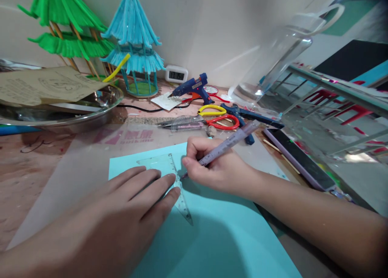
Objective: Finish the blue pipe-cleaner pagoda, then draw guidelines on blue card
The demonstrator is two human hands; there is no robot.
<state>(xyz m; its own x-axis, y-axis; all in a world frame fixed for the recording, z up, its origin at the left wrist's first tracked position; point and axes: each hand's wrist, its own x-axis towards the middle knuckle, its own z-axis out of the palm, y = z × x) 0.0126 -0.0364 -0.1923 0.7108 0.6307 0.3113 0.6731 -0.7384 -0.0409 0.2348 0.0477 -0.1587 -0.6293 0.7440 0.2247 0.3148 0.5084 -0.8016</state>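
Observation:
My left hand (127, 201) lies flat, fingers spread, pressing a clear plastic set square (169, 177) onto a light blue sheet of paper (218, 233). My right hand (212, 165) grips a pale purple pen (230, 142), its tip touching the paper right beside the set square's slanted edge. The sheet lies on a translucent mat over the pinkish table.
Behind the sheet lie red scissors (222, 122), yellow scissors (212, 109), a blue glue gun (192, 88) and a phone (298, 156). A metal bowl (69, 112) with cardboard sits at left. Green (65, 25) and blue (135, 39) pavilion models stand by the wall.

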